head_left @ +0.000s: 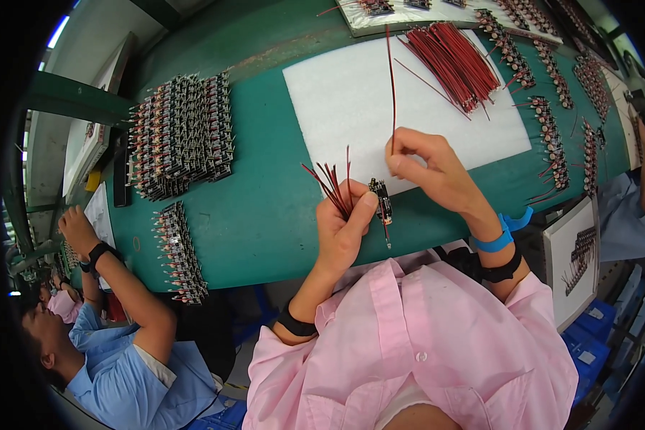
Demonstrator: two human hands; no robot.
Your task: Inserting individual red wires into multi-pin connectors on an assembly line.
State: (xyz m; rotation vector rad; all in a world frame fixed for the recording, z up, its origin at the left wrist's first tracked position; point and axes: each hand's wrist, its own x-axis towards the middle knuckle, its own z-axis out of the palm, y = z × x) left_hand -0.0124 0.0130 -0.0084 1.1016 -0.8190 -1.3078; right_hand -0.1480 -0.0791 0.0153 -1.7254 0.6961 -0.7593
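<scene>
Covering part of the green table [265, 240], a white sheet [340, 89] lies beyond the hands, bearing a wire bundle [455, 68]; a stack of boards [183, 136] stands left, well apart. The left hand [342, 226] pinches a board [383, 203] at the thumb tip, loose wires [331, 184] jutting from its curled fingers; the right hand [431, 168] pinches one wire [391, 86] near its lower end, thumb against forefinger.

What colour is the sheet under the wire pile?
The sheet is white; the head view shows it.
</scene>
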